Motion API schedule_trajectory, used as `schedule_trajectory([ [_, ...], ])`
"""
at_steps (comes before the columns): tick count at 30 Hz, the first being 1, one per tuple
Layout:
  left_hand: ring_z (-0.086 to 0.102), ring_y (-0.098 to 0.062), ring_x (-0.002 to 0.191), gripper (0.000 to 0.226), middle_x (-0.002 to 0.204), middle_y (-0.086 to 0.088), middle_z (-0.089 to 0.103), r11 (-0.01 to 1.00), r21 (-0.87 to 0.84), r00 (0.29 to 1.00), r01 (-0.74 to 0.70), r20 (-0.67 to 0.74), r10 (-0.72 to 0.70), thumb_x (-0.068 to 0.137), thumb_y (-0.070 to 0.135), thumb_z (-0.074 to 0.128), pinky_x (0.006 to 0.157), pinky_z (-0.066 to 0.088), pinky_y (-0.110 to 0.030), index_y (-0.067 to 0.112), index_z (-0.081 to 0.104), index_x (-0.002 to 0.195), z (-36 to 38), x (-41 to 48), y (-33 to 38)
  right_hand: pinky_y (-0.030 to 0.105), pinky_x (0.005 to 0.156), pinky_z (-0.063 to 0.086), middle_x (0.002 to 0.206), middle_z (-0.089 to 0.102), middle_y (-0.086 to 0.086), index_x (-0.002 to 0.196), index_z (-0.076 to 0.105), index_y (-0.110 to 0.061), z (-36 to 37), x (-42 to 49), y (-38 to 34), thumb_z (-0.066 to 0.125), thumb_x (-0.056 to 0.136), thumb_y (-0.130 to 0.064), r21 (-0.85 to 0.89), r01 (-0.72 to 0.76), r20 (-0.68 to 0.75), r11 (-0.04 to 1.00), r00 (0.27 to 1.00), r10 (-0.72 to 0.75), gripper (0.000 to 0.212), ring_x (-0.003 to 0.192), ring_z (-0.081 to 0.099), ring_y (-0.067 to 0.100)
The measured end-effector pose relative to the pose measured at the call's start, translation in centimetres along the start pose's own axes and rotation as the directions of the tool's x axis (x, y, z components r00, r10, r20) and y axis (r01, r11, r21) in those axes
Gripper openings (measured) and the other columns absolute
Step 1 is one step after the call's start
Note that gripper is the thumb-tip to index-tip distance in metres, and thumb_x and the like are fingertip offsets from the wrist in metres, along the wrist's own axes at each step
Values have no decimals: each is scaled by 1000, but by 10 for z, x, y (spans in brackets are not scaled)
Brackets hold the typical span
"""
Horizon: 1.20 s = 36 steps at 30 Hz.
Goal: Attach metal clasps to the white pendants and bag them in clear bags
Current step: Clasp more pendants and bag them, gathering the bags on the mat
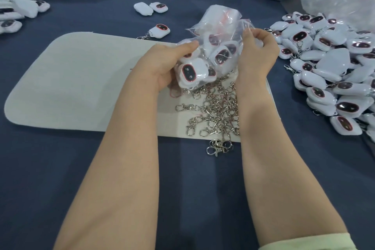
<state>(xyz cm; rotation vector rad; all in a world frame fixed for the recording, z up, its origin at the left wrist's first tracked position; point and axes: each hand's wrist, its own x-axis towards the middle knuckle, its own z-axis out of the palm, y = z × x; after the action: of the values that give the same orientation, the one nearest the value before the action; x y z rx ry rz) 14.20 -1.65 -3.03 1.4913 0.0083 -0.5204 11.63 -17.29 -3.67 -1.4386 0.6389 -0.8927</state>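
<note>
The left hand (162,65) has its fingers curled round a clear bag (221,20) of white pendants (189,73), held above a beige mat (71,79). The right hand (257,55) pinches the bag's top edge. Loose metal clasps (215,113) lie beneath, on the mat and the blue desk (182,178).

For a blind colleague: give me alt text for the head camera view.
The left hand grips the bottom and the right hand pinches the top of a clear bag of white pendants over a pale mat. Metal clasps lie loose on the mat; a heap of pendants lies at right.
</note>
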Motion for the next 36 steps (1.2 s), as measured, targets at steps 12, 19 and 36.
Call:
schedule_trajectory([
  [12,62,-18,68,4,80,-7,63,978,-210,997,-6,76,22,91,6,58,65,55,-31,6,59,95,4,6,-3,17,80,47,85,61,-5,78,56,-19,-2,3,1,64,90,-14,54,-33,-59,998,998,36,15,72,54,1],
  [19,55,-24,84,12,94,-12,58,957,-287,999,34,13,-31,93,7,50,81,50,-35,6,58,101,7,9,-4,10,69,44,79,57,-7,81,56,-15,-3,7,4,64,91,-15,70,-52,-81,996,995,57,12,66,51,-1],
  [36,48,-23,125,109,150,-3,33,946,306,988,-105,-76,135,70,32,82,102,44,-43,21,9,151,17,17,-14,6,58,41,78,57,-9,76,54,-19,-3,5,5,64,91,-15,88,-68,-76,994,994,75,18,64,51,-2],
])
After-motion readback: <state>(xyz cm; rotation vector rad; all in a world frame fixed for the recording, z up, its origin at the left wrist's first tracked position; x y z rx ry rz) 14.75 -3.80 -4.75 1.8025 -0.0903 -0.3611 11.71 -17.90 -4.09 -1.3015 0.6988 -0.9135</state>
